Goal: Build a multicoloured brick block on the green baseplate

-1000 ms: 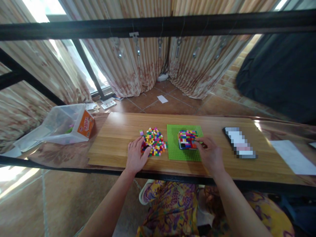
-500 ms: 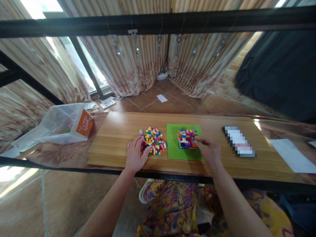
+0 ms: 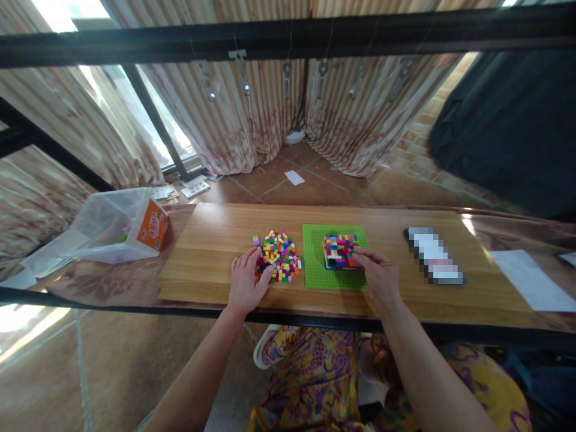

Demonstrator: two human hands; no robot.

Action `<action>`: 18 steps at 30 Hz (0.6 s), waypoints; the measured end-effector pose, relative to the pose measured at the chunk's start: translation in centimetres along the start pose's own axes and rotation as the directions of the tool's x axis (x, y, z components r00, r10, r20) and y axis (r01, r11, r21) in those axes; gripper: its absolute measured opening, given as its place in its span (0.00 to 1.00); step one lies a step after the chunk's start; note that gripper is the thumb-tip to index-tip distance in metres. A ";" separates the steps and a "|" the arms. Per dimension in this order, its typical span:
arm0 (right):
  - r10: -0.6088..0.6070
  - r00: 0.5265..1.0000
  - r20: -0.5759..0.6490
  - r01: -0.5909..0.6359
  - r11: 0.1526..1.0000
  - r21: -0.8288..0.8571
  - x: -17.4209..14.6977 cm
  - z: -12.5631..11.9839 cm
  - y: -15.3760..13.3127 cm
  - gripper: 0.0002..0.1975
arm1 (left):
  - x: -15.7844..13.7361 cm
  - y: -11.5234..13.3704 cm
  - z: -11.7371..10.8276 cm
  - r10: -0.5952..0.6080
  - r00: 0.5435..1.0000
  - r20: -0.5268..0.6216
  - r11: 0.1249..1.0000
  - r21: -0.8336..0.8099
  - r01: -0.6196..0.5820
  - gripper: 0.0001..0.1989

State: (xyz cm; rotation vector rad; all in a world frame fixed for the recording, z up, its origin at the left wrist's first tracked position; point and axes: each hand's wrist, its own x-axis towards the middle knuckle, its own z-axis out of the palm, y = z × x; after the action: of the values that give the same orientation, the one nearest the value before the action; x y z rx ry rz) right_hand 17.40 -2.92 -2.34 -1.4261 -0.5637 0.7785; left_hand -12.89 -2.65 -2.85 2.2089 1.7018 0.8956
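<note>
My left hand (image 3: 248,281) lies on the left edge of a pile of small toy building bricks (image 3: 282,255), its thumb and fingers spread apart. The pile mixes yellow, white, pink, green, orange and other colours. To its right is a green studded baseplate (image 3: 314,273), and on it sits a block built of many coloured bricks (image 3: 341,249). My right hand (image 3: 381,275) reaches to that block's right side with thumb and forefinger pinched, touching it by some red bricks. Whatever lies between those fingertips is too small to make out.
A clear plastic box (image 3: 112,225) with an orange label stands left of the wooden board (image 3: 198,264). Right of the baseplate lies a blurred, phone-shaped object (image 3: 434,255), then a white sheet (image 3: 533,279). A dark bar (image 3: 288,42) crosses above the table.
The right hand's fingertips have shifted very slightly at the block's right side. The left hand stays at the pile. The whole view has moved a little.
</note>
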 end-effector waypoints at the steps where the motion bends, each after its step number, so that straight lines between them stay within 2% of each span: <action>1: -0.007 1.000 0.009 0.007 1.000 -0.005 0.1 0.0 0.1 0.11 | 0.0 0.0 0.0 0.000 1.000 0.000 1.000 0.000 0.000 0.23; 5: -0.059 0.998 0.036 0.061 0.997 -0.048 0.1 -0.4 0.4 0.14 | 0.0 0.2 0.0 -0.004 1.000 0.000 1.000 -0.002 0.004 0.23; 8: -0.233 0.972 0.014 0.229 0.944 -0.239 -0.8 -0.7 0.3 0.15 | -0.1 0.3 -0.1 -0.010 1.000 0.003 1.000 -0.002 0.010 0.23; 10: -0.410 0.910 0.054 0.397 0.829 -0.394 -2.0 -0.6 -0.1 0.14 | -0.1 0.4 -0.2 -0.014 1.000 0.009 1.000 -0.003 0.014 0.23; 12: -0.536 0.825 0.180 0.554 0.706 -0.441 -3.5 0.0 -0.6 0.12 | -0.1 0.5 -0.3 -0.022 1.000 0.013 1.000 -0.004 0.022 0.24; 15: -0.589 0.690 0.420 0.723 0.546 -0.423 -5.6 1.6 -0.7 0.10 | -0.1 0.7 -0.4 -0.039 0.999 0.021 0.999 -0.007 0.039 0.24; 16: -0.581 0.657 0.480 0.754 0.496 -0.432 -6.1 2.3 -0.6 0.10 | -0.1 0.7 -0.4 -0.045 0.999 0.024 0.999 -0.007 0.045 0.24; 18: -0.504 0.619 0.602 0.785 0.395 -0.477 -6.8 3.6 -0.2 0.11 | -0.1 0.8 -0.4 -0.052 0.998 0.029 0.999 -0.008 0.052 0.24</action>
State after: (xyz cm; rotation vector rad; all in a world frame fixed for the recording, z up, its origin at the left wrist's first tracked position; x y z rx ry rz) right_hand 10.29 -5.75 -1.08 -1.5301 -1.7910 0.1073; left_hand -12.54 -3.07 -2.15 2.1508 1.7306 0.8536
